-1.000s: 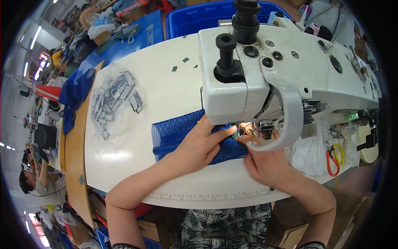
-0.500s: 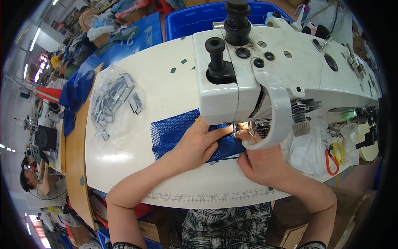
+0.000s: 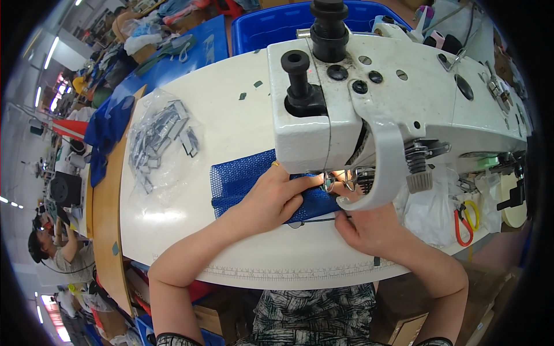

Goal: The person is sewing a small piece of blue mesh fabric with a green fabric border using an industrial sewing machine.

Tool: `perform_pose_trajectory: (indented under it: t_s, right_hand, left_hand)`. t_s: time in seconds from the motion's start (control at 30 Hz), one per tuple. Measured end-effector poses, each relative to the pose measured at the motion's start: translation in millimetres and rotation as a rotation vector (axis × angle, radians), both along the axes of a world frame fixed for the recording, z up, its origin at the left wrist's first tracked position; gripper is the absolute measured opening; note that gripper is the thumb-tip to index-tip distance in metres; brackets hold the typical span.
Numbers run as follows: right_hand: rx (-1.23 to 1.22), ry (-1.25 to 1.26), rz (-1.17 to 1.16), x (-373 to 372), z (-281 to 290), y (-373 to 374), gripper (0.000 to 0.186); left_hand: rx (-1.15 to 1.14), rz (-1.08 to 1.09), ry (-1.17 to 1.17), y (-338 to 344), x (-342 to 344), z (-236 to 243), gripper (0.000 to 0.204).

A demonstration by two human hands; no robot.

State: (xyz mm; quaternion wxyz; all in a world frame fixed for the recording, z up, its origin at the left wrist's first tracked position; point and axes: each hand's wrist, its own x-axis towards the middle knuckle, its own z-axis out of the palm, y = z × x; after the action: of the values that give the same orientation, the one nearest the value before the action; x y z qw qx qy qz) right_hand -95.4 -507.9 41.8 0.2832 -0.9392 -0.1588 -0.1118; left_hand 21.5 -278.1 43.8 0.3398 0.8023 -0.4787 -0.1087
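The left hand (image 3: pixel 266 195) lay palm down, unclenched, on the blue mesh fabric (image 3: pixel 236 179), index finger stretched toward the needle area. The fabric rested on the white sewing table (image 3: pixel 173 233), partly beneath the industrial sewing machine (image 3: pixel 301 138). The right hand (image 3: pixel 374 226) angled inward, its fingertips partly hidden behind the curved white guard (image 3: pixel 392 164); their grip could not be told.

Fabric (image 3: pixel 239 180) lies on the table (image 3: pixel 231 130), between bag (image 3: pixel 164 135) left and scissors (image 3: pixel 457 226) right

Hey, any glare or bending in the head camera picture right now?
Head view: glare whitens a patch of the table; a glow shows under the sewing machine; the table's near edge looks bowed by the fisheye, corners black.
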Motion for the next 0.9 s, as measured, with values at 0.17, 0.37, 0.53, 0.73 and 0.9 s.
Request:
perform_pose_trajectory:
  t_s: [0.17, 0.37, 0.53, 0.73, 0.9]
  right_hand:
    - [0.010, 0.016, 0.000, -1, 2, -1, 0.040]
    - [-0.106, -0.043, 0.018, -3, 3, -4, 0.037]
    - [-0.115, -0.139, 0.031, -4, 5, -2, 0.032]
    - [-0.008, -0.237, 0.110, -5, 1, -3, 0.031]
    - [-0.033, -0.269, 0.138, -6, -1, -4, 0.031]
  left_hand:
    - [-0.034, -0.020, -0.011, 0, 1, -2, 0.049]
    - [-0.023, 0.015, -0.029, -2, -1, 10, 0.038]
    - [-0.056, -0.032, -0.261, -1, 0, 25, 0.023]
    - [0.034, -0.087, -0.446, 2, -23, 57, 0.013]
    - [0.159, 0.066, -0.185, -19, -36, 65, 0.005]
